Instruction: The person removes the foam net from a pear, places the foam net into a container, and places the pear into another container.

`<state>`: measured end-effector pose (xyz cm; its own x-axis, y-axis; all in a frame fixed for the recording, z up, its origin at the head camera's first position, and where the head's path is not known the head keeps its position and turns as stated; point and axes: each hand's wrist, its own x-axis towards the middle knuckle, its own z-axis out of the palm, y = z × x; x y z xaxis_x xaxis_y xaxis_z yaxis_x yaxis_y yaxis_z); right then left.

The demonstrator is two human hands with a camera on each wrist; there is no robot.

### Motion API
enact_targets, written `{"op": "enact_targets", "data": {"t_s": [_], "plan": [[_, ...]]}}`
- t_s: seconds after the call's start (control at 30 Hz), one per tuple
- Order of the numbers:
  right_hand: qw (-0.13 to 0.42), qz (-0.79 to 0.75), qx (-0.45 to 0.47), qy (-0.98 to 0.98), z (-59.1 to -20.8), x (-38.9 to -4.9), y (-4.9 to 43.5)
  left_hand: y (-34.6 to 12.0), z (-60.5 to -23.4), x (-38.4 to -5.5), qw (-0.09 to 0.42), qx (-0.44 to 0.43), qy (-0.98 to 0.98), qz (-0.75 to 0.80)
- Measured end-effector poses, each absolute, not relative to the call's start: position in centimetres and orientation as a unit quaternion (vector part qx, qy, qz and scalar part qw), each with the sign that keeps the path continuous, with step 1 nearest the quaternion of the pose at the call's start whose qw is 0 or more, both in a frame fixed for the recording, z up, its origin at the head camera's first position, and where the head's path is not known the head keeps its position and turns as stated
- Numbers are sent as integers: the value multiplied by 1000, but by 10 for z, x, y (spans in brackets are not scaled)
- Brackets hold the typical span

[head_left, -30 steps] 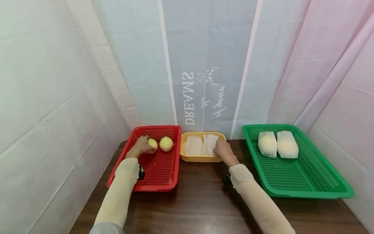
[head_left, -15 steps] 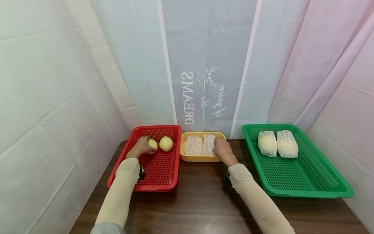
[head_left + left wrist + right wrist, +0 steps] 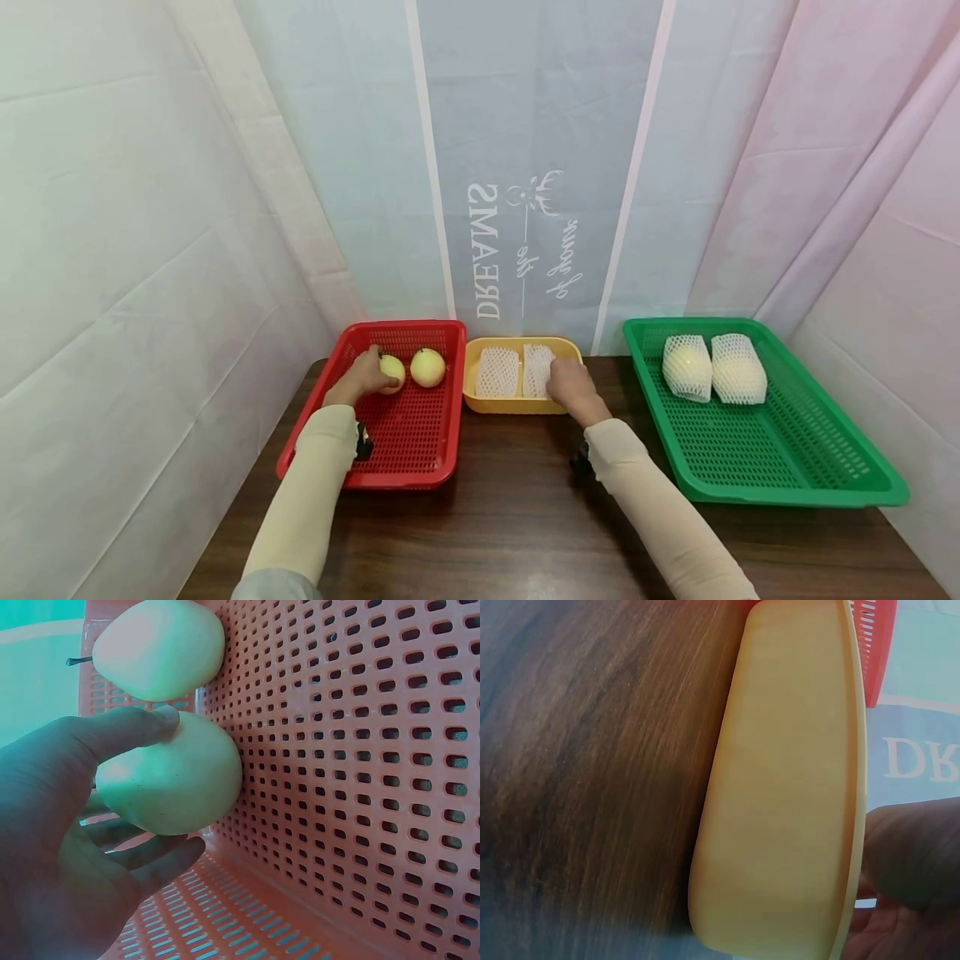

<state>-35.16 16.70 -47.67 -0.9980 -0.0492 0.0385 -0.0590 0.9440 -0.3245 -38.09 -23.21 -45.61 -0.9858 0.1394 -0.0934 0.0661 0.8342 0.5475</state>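
Observation:
In the red basket [image 3: 408, 477], my left hand [image 3: 362, 375] grips a pale yellow pear [image 3: 180, 776]. The thumb lies over its upper side and the fingers curl beneath it. A second pear [image 3: 427, 367] with a dark stem sits right beside it. My right hand [image 3: 572, 386] reaches into the right end of the yellow tray [image 3: 513, 407], bent fingers pinching the edge of a white foam net sleeve [image 3: 536, 371]. In the right wrist view the tray wall hides its fingertips. Another foam net sleeve [image 3: 497, 372] lies flat in the tray's left half.
At the right stands a green basket [image 3: 787, 497] with two net-wrapped pears, one wrapped pear [image 3: 687, 369] beside the other wrapped pear [image 3: 738, 371]. All containers rest on a dark wooden table [image 3: 517, 517]. A printed curtain [image 3: 525, 125] hangs behind them.
My right hand has shifted slightly left, and the foam net sleeve at it shows narrower. The left hand and its pear have stayed in place.

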Motion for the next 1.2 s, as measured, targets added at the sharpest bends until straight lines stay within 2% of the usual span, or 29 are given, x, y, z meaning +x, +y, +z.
{"op": "enact_targets", "data": {"t_s": [0.47,0.77,1.2], "plan": [[80,180,28,-980,-476,-349,170,-235,-455,-381,59,63,954,286],[128,186,38,-973,-471,-343,171,-228,-447,-380,15,94,961,261],[131,198,42,-971,-468,-337,173,-222,-438,-374,-42,127,953,272]]}}
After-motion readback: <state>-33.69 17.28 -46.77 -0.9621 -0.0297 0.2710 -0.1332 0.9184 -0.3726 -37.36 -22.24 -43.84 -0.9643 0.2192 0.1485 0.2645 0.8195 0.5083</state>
